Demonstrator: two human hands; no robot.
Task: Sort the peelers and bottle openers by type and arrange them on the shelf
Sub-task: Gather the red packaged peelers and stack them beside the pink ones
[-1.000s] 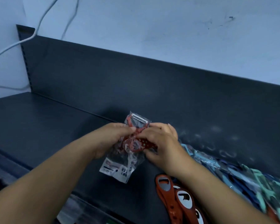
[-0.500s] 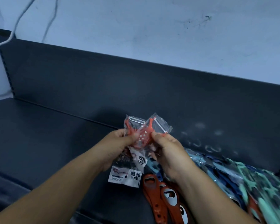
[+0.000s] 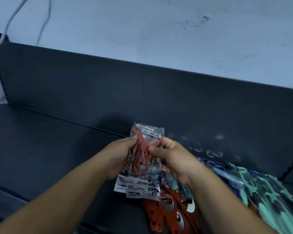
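A white cable (image 3: 10, 19) trails down the wall above the left end of a dark shelf (image 3: 41, 149), where a person sorting kitchen tools holds two bagged red peelers (image 3: 142, 168) up off the shelf. The left grip (image 3: 120, 154) grasps the packets' left edge, and the right grip (image 3: 172, 159) pinches their right edge with the thumb on the front. The packets lie one on the other. Their long axis runs from the printed labels nearest the person up to the blade ends toward the back panel (image 3: 142, 92). Beneath the right wrist lie orange bottle openers (image 3: 169, 215). Further right, a heap of blue and teal bagged tools (image 3: 260, 191) rests along the panel. The shelf's left stretch lies on the left grip's side of the packets, so setting the red pair down there as their own group would likely fall to that hand.
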